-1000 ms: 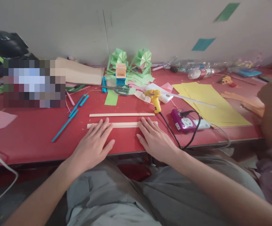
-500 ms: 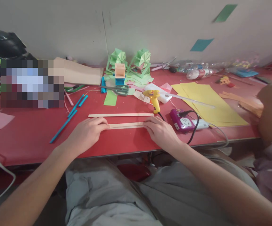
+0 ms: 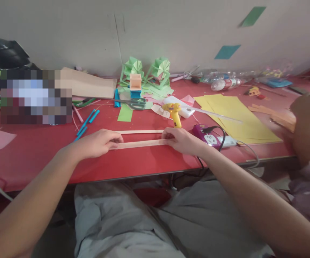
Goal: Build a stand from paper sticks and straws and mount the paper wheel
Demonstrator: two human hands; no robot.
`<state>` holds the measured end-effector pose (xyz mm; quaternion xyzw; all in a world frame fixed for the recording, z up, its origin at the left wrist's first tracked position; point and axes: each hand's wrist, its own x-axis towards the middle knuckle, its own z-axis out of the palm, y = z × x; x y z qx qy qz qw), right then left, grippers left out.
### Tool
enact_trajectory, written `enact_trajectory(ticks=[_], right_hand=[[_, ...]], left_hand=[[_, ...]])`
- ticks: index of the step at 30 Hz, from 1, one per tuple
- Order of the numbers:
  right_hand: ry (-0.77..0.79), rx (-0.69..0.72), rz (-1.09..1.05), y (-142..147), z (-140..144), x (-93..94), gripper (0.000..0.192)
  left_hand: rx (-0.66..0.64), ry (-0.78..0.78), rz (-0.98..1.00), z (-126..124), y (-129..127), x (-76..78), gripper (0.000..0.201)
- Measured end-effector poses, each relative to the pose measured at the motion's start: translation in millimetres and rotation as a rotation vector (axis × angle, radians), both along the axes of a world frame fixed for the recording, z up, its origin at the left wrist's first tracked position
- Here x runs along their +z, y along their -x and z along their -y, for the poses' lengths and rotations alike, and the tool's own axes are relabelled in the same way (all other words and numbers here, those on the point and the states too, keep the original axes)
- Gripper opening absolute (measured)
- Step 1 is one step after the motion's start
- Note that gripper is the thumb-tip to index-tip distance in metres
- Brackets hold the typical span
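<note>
Frame centre: left hand (image 3: 100, 144) and right hand (image 3: 181, 141) pinch a pale strip (image 3: 141, 144); spacing seemingly steadies it. Contact is partly hidden.

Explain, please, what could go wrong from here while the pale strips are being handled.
The right grip is close to the yellow glue gun and might knock it; whether it is hot cannot be seen.

The black cord loops near the right forearm and could snag.

The farther strip runs just beyond the left grip and right grip, so it might get pushed askew.
</note>
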<state>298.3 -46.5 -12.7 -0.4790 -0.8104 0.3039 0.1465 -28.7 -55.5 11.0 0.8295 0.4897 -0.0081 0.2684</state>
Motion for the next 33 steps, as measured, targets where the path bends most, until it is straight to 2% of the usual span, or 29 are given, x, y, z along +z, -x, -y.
enact_trajectory(ticks=[4, 8, 11, 14, 20, 23, 25, 29, 33], right_hand=[[0.12, -0.016, -0.091, -0.6, -3.3, 2.4, 0.014], [0.182, -0.075, -0.157, 1.0, -4.3, 8.4, 0.017], [0.202, -0.142, -0.19, 1.5, -3.9, 10.7, 0.015], [0.23, -0.187, -0.236, 0.8, -3.7, 9.8, 0.013], [0.287, -0.165, -0.26, 1.0, -2.9, 9.2, 0.014], [0.25, -0.151, -0.228, 2.0, -3.8, 8.0, 0.017], [0.168, -0.175, -0.207, 2.7, -5.5, 5.3, 0.015], [-0.03, -0.284, -0.242, 5.9, -11.4, -0.7, 0.013], [-0.053, -0.342, -0.395, 16.4, -23.2, -3.7, 0.021]], left_hand=[[0.012, 0.088, 0.056, -2.5, 6.9, 0.9, 0.023], [0.064, 0.312, 0.189, -6.4, 10.5, -0.2, 0.027], [0.084, 0.406, 0.258, -5.9, 11.3, -2.4, 0.028], [0.123, 0.408, 0.273, -0.6, 12.0, -3.8, 0.029], [0.121, 0.283, 0.193, 10.9, 10.9, -2.1, 0.03], [0.089, 0.149, 0.149, 14.7, 8.1, 0.7, 0.026], [0.068, 0.122, 0.128, 17.7, 6.1, 3.8, 0.023], [0.064, 0.221, 0.152, 22.7, 4.3, 8.9, 0.021], [0.102, 0.287, 0.223, 22.6, 4.1, 1.9, 0.021]])
